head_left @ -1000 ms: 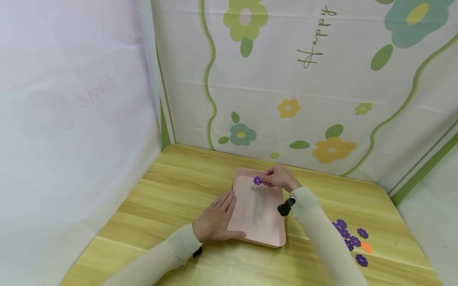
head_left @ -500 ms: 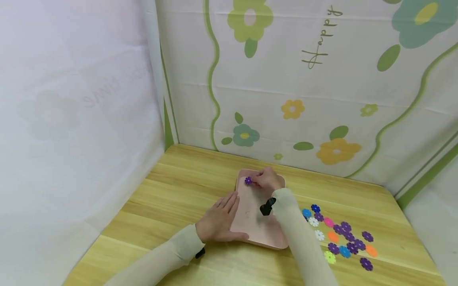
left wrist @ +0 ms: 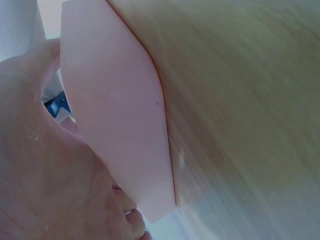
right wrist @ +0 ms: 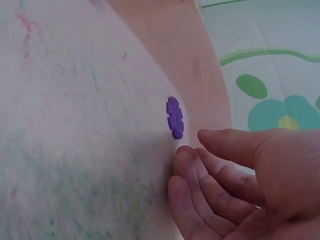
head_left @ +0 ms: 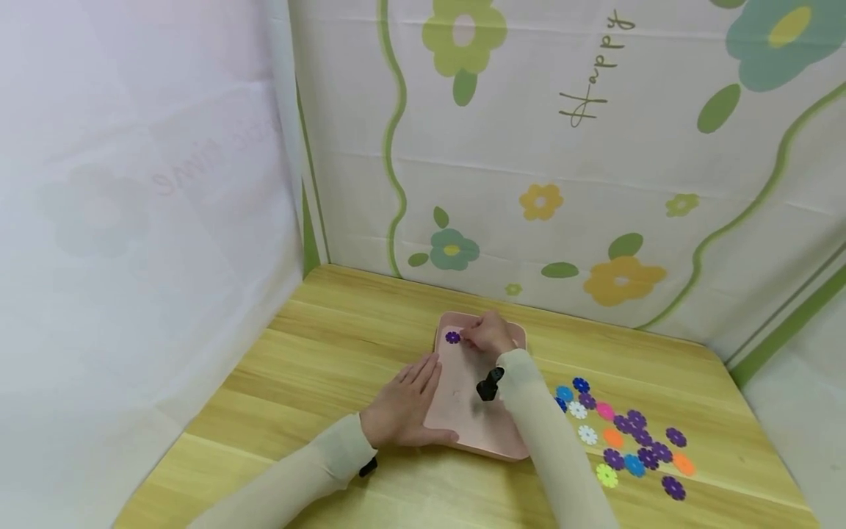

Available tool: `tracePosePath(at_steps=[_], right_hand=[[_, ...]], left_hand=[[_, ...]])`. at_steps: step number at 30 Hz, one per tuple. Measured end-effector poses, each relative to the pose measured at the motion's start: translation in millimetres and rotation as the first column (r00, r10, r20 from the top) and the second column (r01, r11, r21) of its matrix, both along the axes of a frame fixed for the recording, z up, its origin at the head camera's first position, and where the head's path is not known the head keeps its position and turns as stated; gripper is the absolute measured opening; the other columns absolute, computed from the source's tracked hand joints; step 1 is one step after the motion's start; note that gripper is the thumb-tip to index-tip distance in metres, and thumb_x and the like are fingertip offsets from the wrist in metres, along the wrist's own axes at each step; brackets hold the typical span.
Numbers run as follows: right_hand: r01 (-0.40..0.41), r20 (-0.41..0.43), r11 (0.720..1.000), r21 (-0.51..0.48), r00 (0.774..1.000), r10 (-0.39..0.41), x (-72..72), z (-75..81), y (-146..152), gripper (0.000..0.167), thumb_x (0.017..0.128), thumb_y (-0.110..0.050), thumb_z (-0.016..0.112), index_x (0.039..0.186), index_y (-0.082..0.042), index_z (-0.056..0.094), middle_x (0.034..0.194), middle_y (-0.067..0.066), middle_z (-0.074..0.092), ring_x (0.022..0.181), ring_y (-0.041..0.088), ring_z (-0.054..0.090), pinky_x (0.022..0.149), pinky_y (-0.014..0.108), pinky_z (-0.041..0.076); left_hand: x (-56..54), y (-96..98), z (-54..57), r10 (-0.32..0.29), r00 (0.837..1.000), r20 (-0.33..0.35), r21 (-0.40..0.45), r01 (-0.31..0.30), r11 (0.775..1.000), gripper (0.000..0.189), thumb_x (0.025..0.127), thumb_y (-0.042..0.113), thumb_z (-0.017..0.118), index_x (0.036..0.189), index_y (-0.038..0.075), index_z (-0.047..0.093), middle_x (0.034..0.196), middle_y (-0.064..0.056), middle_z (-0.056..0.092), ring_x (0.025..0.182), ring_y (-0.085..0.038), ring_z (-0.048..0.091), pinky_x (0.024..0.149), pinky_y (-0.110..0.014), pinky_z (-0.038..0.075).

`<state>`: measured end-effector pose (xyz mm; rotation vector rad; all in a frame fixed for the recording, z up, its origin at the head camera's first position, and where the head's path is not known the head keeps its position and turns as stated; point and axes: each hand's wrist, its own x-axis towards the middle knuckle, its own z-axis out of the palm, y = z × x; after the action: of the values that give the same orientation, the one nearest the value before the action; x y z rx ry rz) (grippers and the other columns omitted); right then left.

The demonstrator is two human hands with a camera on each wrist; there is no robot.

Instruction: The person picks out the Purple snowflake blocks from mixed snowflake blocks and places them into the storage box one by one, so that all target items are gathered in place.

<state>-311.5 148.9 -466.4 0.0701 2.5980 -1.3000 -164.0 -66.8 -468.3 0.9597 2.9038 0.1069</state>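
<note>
- Right hand (head_left: 489,335): over the tray's far part, fingers loosely bent and holding nothing; the right wrist view shows a narrow gap between thumb and fingertips.
- Purple disc (head_left: 452,337): on the tray floor in the far left corner, just beyond the right fingertips and apart from them.
- Left hand (head_left: 401,405): fingers straight, thumb spread wide, resting against the tray's near left corner; fingers along the left side, thumb along the near edge.
- Tray (head_left: 463,419): pink, shallow, between the hands; its floor bears green and reddish smears.
- Wrist camera (head_left: 489,384): black, on the right wrist, below a pale sleeve (head_left: 551,433).
- Loose discs (head_left: 642,437): right of the tray, mostly purple, with blue, white and orange ones, a pink disc (head_left: 605,411) and a lime disc (head_left: 606,475).
- Table (head_left: 344,338): wood-grained, beneath everything.
- Cloth (head_left: 489,147): white, behind the table, printed with flowers and "Happy".
</note>
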Motion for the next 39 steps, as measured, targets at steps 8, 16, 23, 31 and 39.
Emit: tracePosePath(at_steps=[8, 16, 23, 31, 39], right_hand=[[-0.116, -0.079, 0.973, 0.199, 0.988, 0.134, 18.7, 33.3, 21, 0.021, 0.098, -0.02, 0.076, 0.098, 0.001, 0.079, 0.089, 0.01, 0.075, 0.075, 0.016, 0.061, 0.065, 0.026, 0.049], [-0.219, -0.14, 0.923, 0.318, 0.951, 0.274, 37.7, 61.9, 69, 0.024, 0.097, -0.024, 0.077, 0.11, -0.004, 0.078, 0.108, 0.014, 0.076, 0.094, 0.024, 0.071, 0.081, 0.04, 0.061], [-0.303, -0.131, 0.883, 0.358, 0.92, 0.369, 66.2, 78.9, 132, 0.033, 0.099, -0.024, 0.076, 0.118, 0.002, 0.074, 0.109, 0.013, 0.076, 0.095, 0.021, 0.071, 0.085, 0.042, 0.063], [-0.326, -0.086, 0.842, 0.43, 0.913, 0.398, 97.0, 83.8, 215, 0.041, 0.097, -0.024, 0.078, 0.122, 0.008, 0.07, 0.109, 0.015, 0.076, 0.096, 0.023, 0.073, 0.085, 0.045, 0.064], [-0.27, -0.042, 0.819, 0.506, 0.941, 0.336, 118.6, 60.2, 295, 0.048, 0.097, -0.027, 0.078, 0.124, 0.012, 0.068, 0.111, 0.019, 0.076, 0.096, 0.023, 0.072, 0.08, 0.04, 0.064]], left_hand=[[-3.4, 0.8, -0.4, 0.014, 1.0, 0.012, 0.001, -0.014, 1.0, 0.12, 0.09, 0.089, 0.044, 0.167, -0.001, 0.023, 0.177, -0.019, 0.016, 0.165, -0.032, 0.021, 0.132, -0.046, 0.03], [-3.0, -0.1, 0.4, 0.022, 0.999, 0.023, 0.015, -0.023, 1.0, 0.121, 0.09, 0.089, 0.046, 0.166, -0.001, 0.023, 0.177, -0.019, 0.016, 0.165, -0.033, 0.021, 0.132, -0.047, 0.03], [-2.0, 1.1, -0.6, 0.006, 1.0, -0.003, 0.03, -0.006, 1.0, 0.119, 0.09, 0.088, 0.046, 0.166, -0.003, 0.025, 0.176, -0.021, 0.019, 0.164, -0.035, 0.023, 0.131, -0.048, 0.032], [-1.3, 1.8, -1.3, 0.005, 1.0, -0.001, 0.038, -0.005, 0.999, 0.119, 0.091, 0.087, 0.047, 0.165, -0.004, 0.026, 0.176, -0.022, 0.02, 0.164, -0.035, 0.024, 0.13, -0.048, 0.033], [0.4, 2.7, -3.0, -0.003, 1.0, -0.022, 0.054, 0.004, 0.999, 0.117, 0.091, 0.085, 0.049, 0.164, -0.006, 0.029, 0.174, -0.024, 0.023, 0.163, -0.036, 0.027, 0.129, -0.049, 0.035]])
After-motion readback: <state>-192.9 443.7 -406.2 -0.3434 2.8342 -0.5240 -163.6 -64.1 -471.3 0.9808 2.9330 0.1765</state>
